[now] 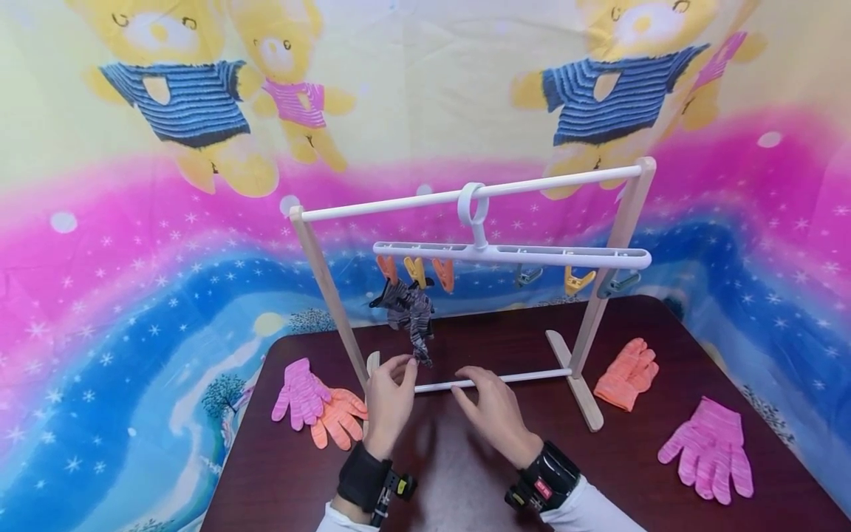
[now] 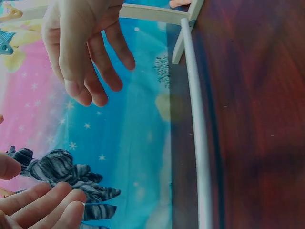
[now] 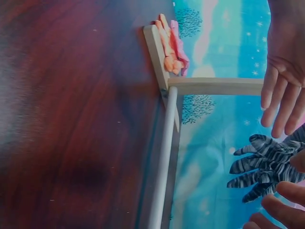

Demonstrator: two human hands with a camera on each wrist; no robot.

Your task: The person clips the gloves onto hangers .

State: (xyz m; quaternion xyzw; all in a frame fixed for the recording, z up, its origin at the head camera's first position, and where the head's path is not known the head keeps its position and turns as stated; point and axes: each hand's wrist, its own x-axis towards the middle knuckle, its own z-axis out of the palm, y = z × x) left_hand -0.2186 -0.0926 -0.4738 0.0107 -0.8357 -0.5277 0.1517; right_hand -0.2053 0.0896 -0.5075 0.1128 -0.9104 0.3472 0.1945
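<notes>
Striped glove [image 1: 420,318]: head view bunched, right-wrist splayed.

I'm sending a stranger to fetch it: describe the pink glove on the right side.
On the dark red-brown table stands a pale wooden rack with white rods. Right of it, toward the viewer, lies the pink knitted glove; its neighbour, an orange knitted glove, lies farther back.

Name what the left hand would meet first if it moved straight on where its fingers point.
Probably the dark striped glove, hanging just ahead of the left hand, though depth makes the gap hard to judge.
</notes>
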